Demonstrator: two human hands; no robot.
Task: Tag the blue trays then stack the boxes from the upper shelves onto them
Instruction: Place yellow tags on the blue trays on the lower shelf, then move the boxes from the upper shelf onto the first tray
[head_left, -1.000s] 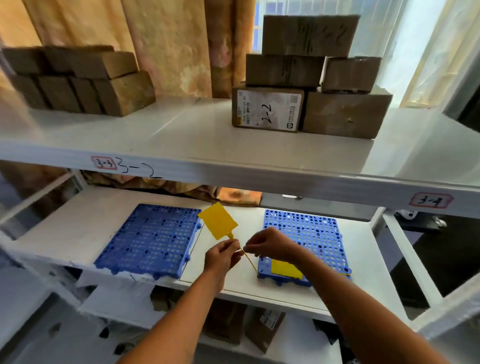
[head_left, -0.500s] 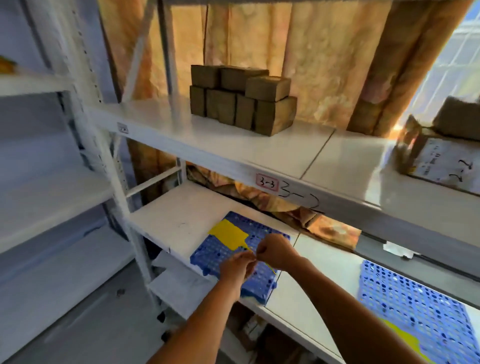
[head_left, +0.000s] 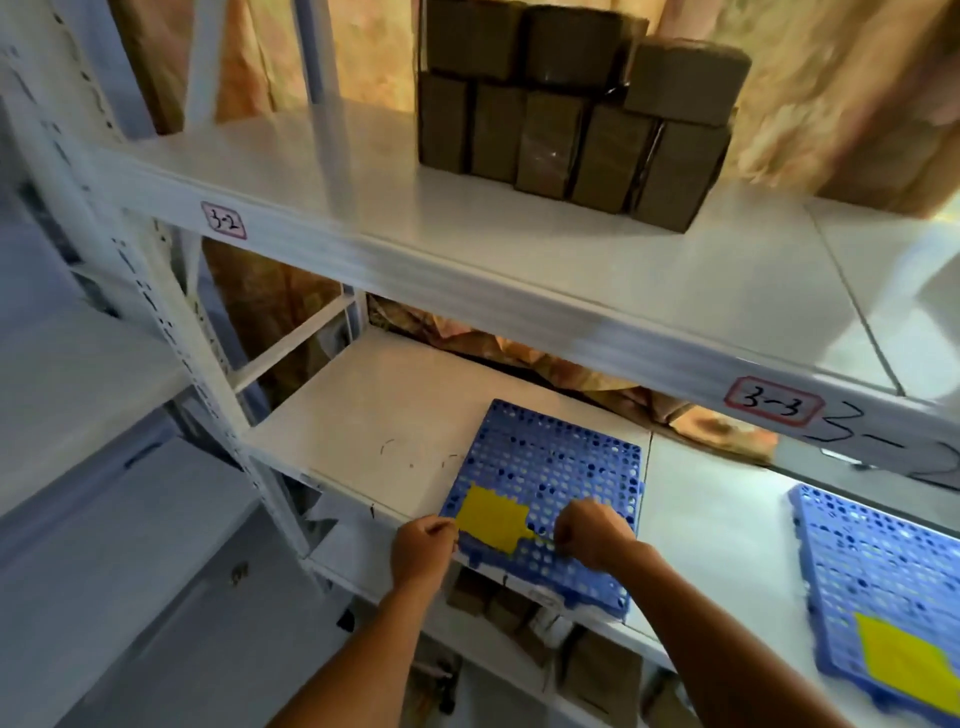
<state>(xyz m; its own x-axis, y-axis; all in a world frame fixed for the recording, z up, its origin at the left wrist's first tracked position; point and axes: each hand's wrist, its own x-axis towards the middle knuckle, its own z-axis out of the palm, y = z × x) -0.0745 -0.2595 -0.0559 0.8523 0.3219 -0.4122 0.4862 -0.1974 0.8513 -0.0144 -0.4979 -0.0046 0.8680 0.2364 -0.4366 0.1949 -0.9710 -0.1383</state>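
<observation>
A blue perforated tray lies on the lower shelf, its near edge at the shelf front. A yellow tag lies flat on its near left corner. My left hand grips the tray's near left edge beside the tag. My right hand pinches the tag's thin yellow strap against the tray. A second blue tray at the right carries its own yellow tag. Several brown boxes are stacked on the upper shelf.
Shelf labels read 3-2 and 3-3. A white upright post stands at the left. More brown boxes sit on the shelf below. Crumpled brown paper lines the back.
The view swung left from the right tray to the left one. The tag, held in the air before, now lies on the left tray, and my hands have spread apart along its strap.
</observation>
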